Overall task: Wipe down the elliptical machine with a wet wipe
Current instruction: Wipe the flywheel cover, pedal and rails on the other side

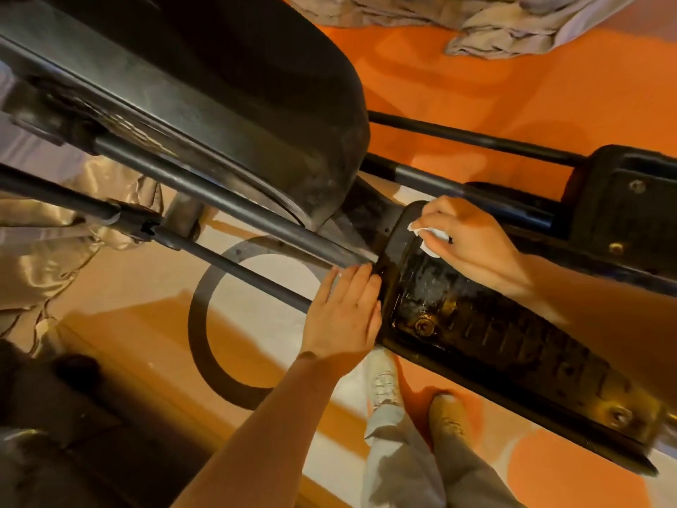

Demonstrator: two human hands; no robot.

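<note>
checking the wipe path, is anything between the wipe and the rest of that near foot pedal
Nothing visible. The right hand presses the white wet wipe on the front end of the black ribbed foot pedal; the left hand rests beside the pedal's edge, off its tread.

Wet wipe (428, 238) mostly concealed under right hand (472, 247); far pedal (630, 203) cut by right edge; flywheel housing (205, 86) cropped at top.

A crumpled grey cloth (513, 20) is lying on the orange floor (476, 78) at the upper right; shiny beige fabric (47, 251) is bunching at the left edge.
</note>
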